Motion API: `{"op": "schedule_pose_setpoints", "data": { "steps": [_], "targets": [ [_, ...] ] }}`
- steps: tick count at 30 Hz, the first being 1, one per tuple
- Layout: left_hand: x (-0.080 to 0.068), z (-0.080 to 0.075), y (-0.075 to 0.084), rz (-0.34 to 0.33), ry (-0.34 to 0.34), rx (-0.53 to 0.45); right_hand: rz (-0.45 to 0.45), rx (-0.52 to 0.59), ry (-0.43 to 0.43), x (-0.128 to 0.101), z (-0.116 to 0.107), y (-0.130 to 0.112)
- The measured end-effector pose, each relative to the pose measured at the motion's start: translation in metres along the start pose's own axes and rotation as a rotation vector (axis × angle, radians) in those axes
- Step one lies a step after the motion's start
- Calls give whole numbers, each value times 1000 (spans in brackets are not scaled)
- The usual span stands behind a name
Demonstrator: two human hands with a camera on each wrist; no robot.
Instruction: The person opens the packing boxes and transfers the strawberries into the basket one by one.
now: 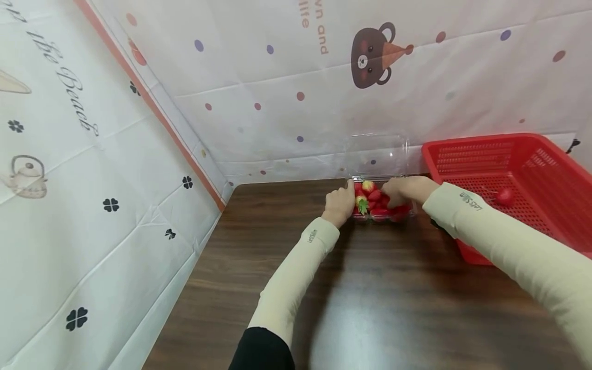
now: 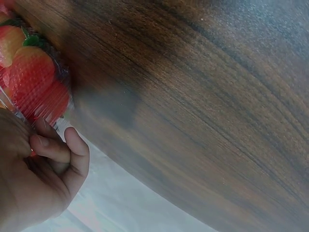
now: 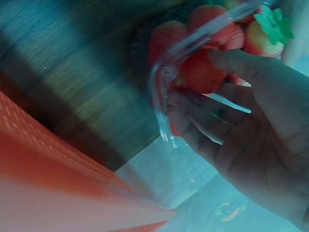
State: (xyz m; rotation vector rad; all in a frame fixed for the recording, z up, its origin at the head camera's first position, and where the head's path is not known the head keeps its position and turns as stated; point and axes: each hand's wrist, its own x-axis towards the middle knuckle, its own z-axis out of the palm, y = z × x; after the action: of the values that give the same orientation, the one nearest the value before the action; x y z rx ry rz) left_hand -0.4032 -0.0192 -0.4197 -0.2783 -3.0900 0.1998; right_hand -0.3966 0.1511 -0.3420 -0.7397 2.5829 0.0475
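Note:
A clear plastic clamshell box (image 1: 367, 218) holds several strawberries (image 1: 374, 196), some with green leafy caps, near the table's far edge. Its transparent lid (image 1: 376, 154) stands raised behind it. My left hand (image 1: 339, 204) grips the left side of the box, its fingers curled against the wall in the left wrist view. Over the box's right part, my right hand (image 1: 407, 190) reaches in. In the right wrist view its thumb and fingers hold a strawberry (image 3: 205, 72) just inside the rim. Part of that fruit is hidden by the fingers.
A red perforated basket (image 1: 467, 149) stands to the right, partly behind my right sleeve. Inside it lies a red fruit (image 1: 505, 196) with thin stems. The dark wooden table (image 1: 259, 246) meets a printed white cloth (image 1: 287, 77) at the back and left.

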Motion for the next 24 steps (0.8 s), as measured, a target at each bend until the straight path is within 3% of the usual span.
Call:
{"op": "schedule_pose_setpoints", "data": {
  "steps": [12,24],
  "targets": [
    [0,2,2,-15,20,-14,-27,35,39,3,1,6],
    [4,1,1,-5,19,-9,-141,-29,228,-14,-25,12]
  ]
}}
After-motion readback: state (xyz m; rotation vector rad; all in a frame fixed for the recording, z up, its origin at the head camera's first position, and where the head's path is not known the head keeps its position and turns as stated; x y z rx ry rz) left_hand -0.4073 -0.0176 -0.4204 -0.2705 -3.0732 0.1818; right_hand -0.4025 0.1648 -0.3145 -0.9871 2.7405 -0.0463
